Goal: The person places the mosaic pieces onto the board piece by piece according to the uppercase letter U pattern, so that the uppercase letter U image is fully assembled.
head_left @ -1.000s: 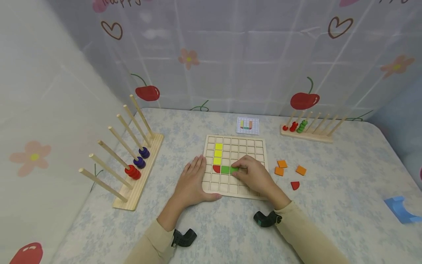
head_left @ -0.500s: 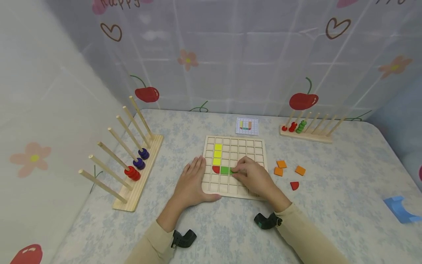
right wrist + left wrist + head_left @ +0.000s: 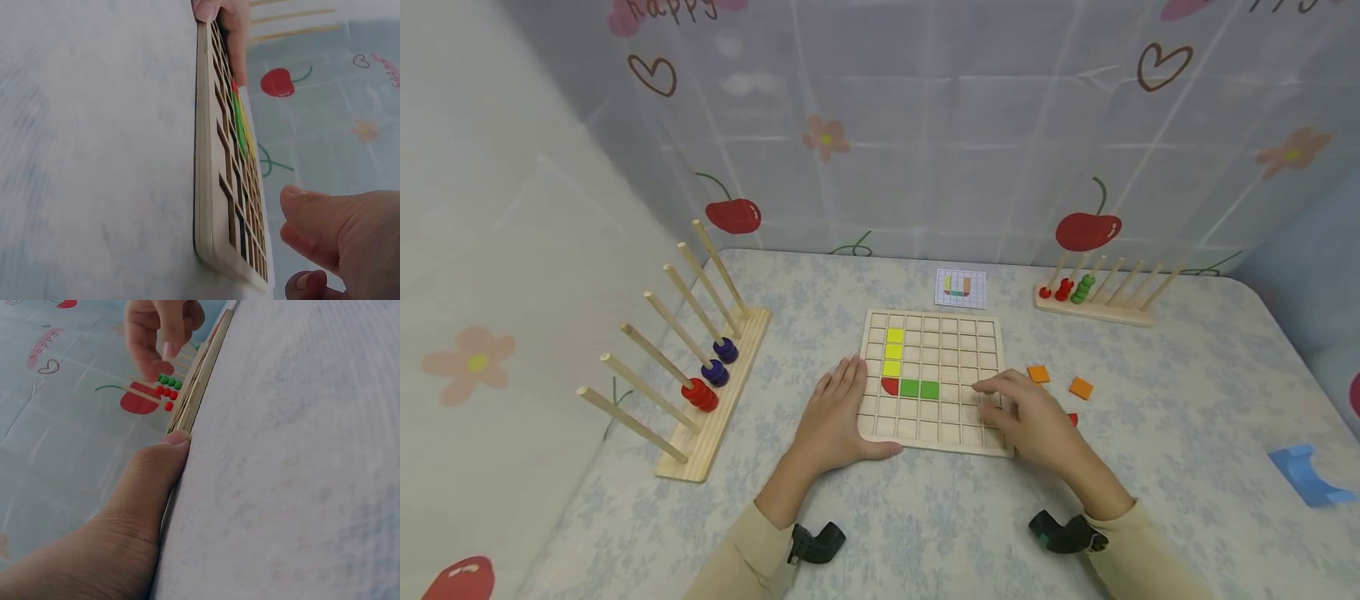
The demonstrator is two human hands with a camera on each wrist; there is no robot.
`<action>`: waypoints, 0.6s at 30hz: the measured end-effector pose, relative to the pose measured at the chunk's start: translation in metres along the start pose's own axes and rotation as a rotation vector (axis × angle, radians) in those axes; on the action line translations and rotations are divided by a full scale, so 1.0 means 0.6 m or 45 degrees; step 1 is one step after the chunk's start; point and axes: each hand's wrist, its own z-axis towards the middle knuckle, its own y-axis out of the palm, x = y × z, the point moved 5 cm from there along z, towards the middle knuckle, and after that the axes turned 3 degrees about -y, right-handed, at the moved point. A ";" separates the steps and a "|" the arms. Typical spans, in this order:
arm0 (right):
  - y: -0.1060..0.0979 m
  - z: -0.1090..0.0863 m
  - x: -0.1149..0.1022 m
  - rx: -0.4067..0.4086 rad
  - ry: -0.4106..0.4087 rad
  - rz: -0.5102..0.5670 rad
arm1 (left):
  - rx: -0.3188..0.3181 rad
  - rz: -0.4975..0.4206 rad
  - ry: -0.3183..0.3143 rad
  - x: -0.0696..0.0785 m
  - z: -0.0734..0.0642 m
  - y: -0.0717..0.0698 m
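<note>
A wooden grid board (image 3: 961, 417) lies flat on the table. Set in its cells are several yellow square tiles (image 3: 892, 351) in a column, a red rounded tile (image 3: 890, 386) below them and two green square tiles (image 3: 919, 389) in a row beside it. My left hand (image 3: 835, 421) rests against the board's left edge with straight fingers, its thumb at the front edge. Over the board's right edge hovers my right hand (image 3: 1037, 421), thumb and fingers apart with nothing between them. Close to it lie orange square tiles (image 3: 1081, 388) and a red rounded tile (image 3: 1073, 418), partly hidden by the hand.
Behind the board lies a pattern card (image 3: 961, 288). A peg rack (image 3: 730, 408) with red and blue rings stands left; a smaller bead rack (image 3: 1097, 312) stands at the back right. A blue curved piece (image 3: 1307, 477) lies far right.
My right hand has let go of the second green tile, which now lies in its cell, and has moved right toward the loose tiles. The left hand stays in place.
</note>
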 end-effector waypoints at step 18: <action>-0.087 -0.093 0.118 0.065 0.220 -0.207 | -0.001 0.007 -0.002 -0.003 0.001 0.006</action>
